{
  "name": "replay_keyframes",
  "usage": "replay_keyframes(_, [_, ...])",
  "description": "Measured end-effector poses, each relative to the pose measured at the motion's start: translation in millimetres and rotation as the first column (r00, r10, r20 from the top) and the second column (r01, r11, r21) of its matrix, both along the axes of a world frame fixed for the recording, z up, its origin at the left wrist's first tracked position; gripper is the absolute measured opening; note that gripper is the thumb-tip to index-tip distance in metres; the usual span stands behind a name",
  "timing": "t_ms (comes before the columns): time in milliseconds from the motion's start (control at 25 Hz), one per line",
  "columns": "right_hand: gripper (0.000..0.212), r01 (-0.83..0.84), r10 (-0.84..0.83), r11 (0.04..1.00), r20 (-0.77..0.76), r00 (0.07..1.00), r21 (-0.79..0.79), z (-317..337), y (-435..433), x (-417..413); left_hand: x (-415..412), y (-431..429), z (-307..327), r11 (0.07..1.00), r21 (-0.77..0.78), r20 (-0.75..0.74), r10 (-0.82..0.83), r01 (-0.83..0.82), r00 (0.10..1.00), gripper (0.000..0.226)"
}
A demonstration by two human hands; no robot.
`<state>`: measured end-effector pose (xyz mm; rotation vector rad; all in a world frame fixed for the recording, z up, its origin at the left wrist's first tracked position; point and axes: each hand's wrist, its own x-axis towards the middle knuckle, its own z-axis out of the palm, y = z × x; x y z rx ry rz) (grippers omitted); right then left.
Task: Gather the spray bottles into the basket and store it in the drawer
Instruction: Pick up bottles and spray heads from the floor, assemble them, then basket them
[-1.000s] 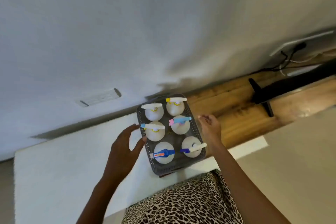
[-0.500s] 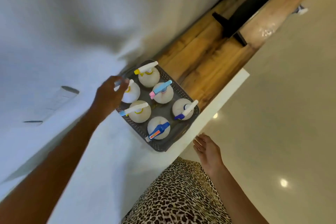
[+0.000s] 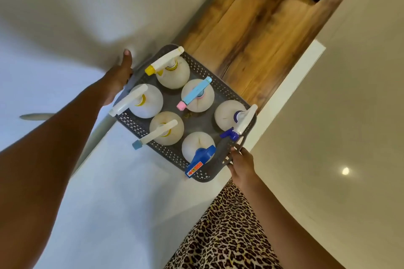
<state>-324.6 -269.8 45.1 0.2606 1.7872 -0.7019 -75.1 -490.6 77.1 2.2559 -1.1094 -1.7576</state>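
A white counter [image 3: 122, 203] is filling the lower left of the view, with a wooden surface [image 3: 251, 35] lying beyond it and a pale floor [image 3: 338, 116] spreading to the right. The grey perforated basket [image 3: 220, 87] is sitting at the counter's far corner, between the two hands. The left hand [image 3: 118, 78] is pressing against the basket's far left rim, its fingers lying together along the outside of the wall; whether they are curling under the rim cannot be told. The right hand [image 3: 242, 164] is gripping the near right rim, its fingers [image 3: 235, 153] hooking over the edge and clamping on it. Six spray bottles are standing upright inside the basket. Nearest the left fingers are the one with a yellow nozzle [image 3: 172, 72] and the one with an all-white trigger [image 3: 145, 100]. In the middle are standing the pink-and-light-blue one [image 3: 197, 96] and the one with a light blue tip [image 3: 166, 131]. Nearest the right fingers are the white-and-dark-blue one [image 3: 229, 118] and the blue-triggered one [image 3: 197, 148].
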Motion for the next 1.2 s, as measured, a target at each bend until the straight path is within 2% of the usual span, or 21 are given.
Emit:
replay_keyframes(120, [0.034, -0.022, 0.023, 0.999, -0.053, 0.998, 0.028, -5.7, -3.4, -1.3, -5.8, 1.5, -12.7, 0.995, 0.032, -0.124, 0.096, -0.092, 0.988, 0.077])
replay_keyframes(280, [0.032, -0.029, 0.033, 0.999, -0.090, 0.995, 0.045, -6.6, -6.2, 2.4, -7.1, 5.2, -15.2, 0.988, 0.001, -0.145, 0.152, -0.153, 0.978, 0.071])
replay_keyframes(520, [0.034, -0.057, 0.069, 0.995, -0.149, 0.986, 0.078, 0.6, -6.1, -3.1, 8.3, 23.9, -11.4, 0.972, 0.088, -0.183, 0.230, -0.217, 0.956, 0.087])
replay_keyframes(720, [0.038, -0.197, 0.202, 0.979, -0.267, 0.942, 0.047, 16.3, -6.4, -14.6, 27.0, 59.4, 1.4, 0.939, 0.150, -0.187, 0.335, -0.311, 0.923, 0.089])
replay_keyframes(840, [0.036, -0.315, 0.300, 0.949, -0.344, 0.890, 0.012, 28.2, -9.5, -22.1, 35.4, 88.1, 16.4, 0.902, 0.144, -0.260, 0.431, -0.407, 0.864, 0.080])
replay_keyframes(1000, [0.028, -0.406, 0.363, 0.914, -0.407, 0.838, -0.021, 45.3, -15.3, -29.1, 41.1, 137.9, 29.8, 0.827, 0.103, -0.191, 0.562, -0.553, 0.805, 0.086])
replay_keyframes(1200, [0.013, -0.565, 0.472, 0.820, -0.451, 0.757, -0.090, 73.6, -14.9, -30.8, 43.0, 219.7, 59.7, 0.702, 0.064, -0.227, 0.703, -0.710, 0.674, 0.082])
